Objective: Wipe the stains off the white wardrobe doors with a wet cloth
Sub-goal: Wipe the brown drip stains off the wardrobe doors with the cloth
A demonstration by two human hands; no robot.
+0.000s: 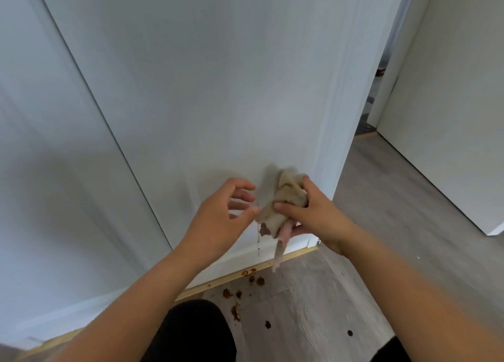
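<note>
Your cloth (286,200) is bunched in your right hand (319,214), fingers and thumb clenched round it, against the wardrobe door (218,89) near its bottom right corner. A brown blotch marks the cloth's lower end. Your left hand (223,211) hovers just beside it, fingers loosely curled, grasping nothing. A thin drip (258,239) runs down the door below. Brown splatters (234,304) dot the floor (381,225) along the door's bottom edge.

Soft, even, fairly bright light. Faint shadows fall on the wardrobe door (207,94). Edges bend; near forearms (436,307) blur.
</note>
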